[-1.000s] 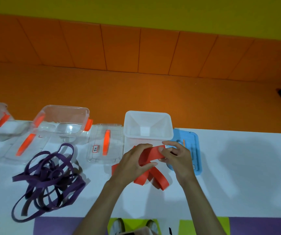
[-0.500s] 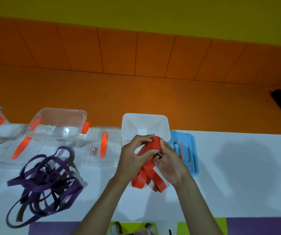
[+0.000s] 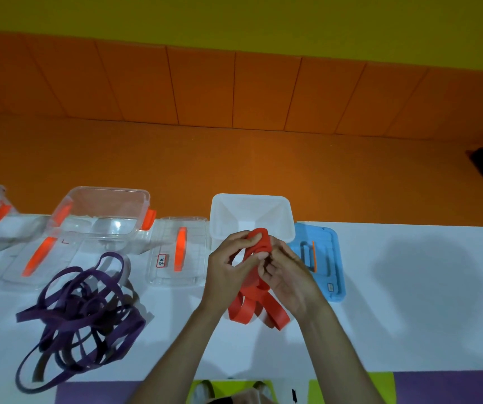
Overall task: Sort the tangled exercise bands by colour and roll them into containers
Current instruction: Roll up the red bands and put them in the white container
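A red exercise band (image 3: pixel 256 304) is held over the white table (image 3: pixel 409 301), just in front of the white container (image 3: pixel 252 212). My left hand (image 3: pixel 228 272) pinches its rolled upper end, and my right hand (image 3: pixel 286 275) curls round the same roll from the right. Loose loops of the band hang down onto the table below my hands. A tangle of purple bands (image 3: pixel 79 313) lies on the table to the left, untouched.
A clear container with orange clips (image 3: pixel 103 211) and its lid (image 3: pixel 39 258) stand at the back left. Another clear lid (image 3: pixel 177 252) lies left of the white container, a blue lid (image 3: pixel 321 258) right of it. An orange wall rises behind the table.
The roll at the top of the red band has grown tighter between my hands, and the hanging loops have shortened. Both hands have stayed in front of the white container.
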{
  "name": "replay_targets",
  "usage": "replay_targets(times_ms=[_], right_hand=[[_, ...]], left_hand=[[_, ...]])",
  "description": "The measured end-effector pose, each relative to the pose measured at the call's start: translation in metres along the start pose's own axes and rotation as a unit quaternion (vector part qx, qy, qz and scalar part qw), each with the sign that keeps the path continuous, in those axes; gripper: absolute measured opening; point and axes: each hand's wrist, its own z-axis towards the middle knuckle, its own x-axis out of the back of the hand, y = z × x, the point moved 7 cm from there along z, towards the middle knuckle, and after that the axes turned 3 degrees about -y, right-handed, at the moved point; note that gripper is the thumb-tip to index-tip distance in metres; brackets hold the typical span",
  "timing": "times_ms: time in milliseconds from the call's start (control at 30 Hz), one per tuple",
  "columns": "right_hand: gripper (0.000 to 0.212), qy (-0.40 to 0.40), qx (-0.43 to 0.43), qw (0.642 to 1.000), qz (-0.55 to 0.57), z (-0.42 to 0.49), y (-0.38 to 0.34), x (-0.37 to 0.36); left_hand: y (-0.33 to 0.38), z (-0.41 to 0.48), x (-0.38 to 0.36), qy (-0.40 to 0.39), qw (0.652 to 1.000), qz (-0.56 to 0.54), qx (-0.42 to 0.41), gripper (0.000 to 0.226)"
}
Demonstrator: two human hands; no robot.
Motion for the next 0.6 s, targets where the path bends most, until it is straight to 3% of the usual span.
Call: replay_targets(times_ms=[133,333,600], right_hand=[[0.023,0.018,0.064,0.975,-0.214,0.001,-0.018,0.004],[0.038,0.005,0.167,0.919,-0.357,-0.003,-0.050,0.001],[0.039,0.030,0.203,0.935,-0.291,-0.003,-0.054,0.005]], left_hand=[[0.001,0.008,0.002,-0.022,0.999,0.001,0.024,0.033],[0.007,0.012,-0.008,-0.096,0.995,0.027,0.029,0.033],[0.012,0.020,-0.012,-0.155,0.986,0.044,0.039,0.037]])
